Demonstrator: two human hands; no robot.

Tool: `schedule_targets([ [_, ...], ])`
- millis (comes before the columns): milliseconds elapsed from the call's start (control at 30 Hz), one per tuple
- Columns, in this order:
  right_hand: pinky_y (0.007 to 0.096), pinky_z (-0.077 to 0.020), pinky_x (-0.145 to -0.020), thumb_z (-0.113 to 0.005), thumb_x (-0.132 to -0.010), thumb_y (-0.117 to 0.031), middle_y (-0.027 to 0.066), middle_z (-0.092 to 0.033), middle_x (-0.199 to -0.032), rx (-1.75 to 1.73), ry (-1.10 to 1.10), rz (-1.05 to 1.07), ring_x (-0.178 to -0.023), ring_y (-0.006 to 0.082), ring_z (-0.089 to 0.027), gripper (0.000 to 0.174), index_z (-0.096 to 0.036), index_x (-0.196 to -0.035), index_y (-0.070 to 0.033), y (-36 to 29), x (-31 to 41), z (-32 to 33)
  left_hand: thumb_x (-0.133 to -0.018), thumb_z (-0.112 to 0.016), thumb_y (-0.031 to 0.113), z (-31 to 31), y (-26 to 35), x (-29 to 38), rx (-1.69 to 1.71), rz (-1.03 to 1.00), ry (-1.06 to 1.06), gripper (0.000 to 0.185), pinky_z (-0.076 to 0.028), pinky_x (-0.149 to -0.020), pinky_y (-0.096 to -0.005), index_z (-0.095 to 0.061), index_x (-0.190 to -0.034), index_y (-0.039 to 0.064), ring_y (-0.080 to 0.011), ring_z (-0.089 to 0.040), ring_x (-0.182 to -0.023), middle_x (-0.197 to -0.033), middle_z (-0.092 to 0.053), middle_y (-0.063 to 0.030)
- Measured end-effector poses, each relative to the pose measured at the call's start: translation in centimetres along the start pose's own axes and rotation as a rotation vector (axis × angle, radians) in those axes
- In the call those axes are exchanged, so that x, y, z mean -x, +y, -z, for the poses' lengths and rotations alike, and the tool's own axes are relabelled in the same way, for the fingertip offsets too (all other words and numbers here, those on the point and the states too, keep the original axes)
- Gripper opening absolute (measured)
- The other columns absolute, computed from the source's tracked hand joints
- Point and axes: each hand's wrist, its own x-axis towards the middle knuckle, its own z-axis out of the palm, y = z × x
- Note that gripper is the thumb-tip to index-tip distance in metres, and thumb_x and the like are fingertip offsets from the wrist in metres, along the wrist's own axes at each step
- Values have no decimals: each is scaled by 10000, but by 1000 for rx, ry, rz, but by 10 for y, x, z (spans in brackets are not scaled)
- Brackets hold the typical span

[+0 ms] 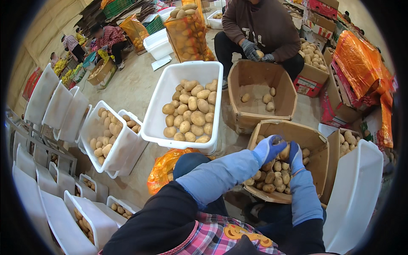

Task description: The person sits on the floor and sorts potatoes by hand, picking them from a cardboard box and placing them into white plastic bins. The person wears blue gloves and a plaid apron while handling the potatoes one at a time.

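Observation:
Both my hands wear blue-and-white work gloves and are over a cardboard box (314,165) partly filled with potatoes. My left hand (269,149) curls around a potato, its fingers partly covering it. My right hand (295,156) is close beside it, gripping a potato (284,153) that shows between the two hands. Whether the left hand holds this same potato or another one is hard to tell. Below them, loose potatoes (277,178) fill the box's bottom. To the left stands a white plastic crate (156,111) with a heap of potatoes (191,111).
Across from me a person (261,28) in grey gloves holds a potato over another cardboard box (264,118). Potato-filled white crates (118,156) stand left, with more stacked lower left. An upright white crate (353,197) is right. An orange mesh bag (159,169) lies by my knee.

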Motion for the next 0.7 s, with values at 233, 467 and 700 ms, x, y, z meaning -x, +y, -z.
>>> schedule_targets([
  [233, 350, -569, -838, -710, -956, -496, 91, -664, -1101, 564, -40, 476, -974, 238, -656, 544, -588, -1232, -43, -139, 175, -80, -842, -831, 256, -26, -37, 28, -320, -157, -56, 905, -470, -1114, -377, -354, -1570, 7, -319, -586, -1319, -1404, -595, -238],
  [467, 359, -537, -701, -466, -1093, -372, 109, -716, -881, 509, 79, 399, -829, 247, -699, 455, -681, -991, 16, -102, 163, -29, -880, -826, 295, -44, -15, 44, -299, -201, -184, 784, -480, -1096, -357, -462, -1519, 24, -259, -606, -1280, -1396, -629, -183],
  [700, 222, -510, -535, -570, -1046, -475, 92, -707, -926, 4, -211, -42, -703, 107, -658, 565, -598, -1314, 22, -152, 194, -55, -1081, -580, 247, -19, 0, 25, 128, -27, -108, 398, -572, -922, -289, -617, -1424, 49, -148, -667, -1068, -1246, -696, -70],
])
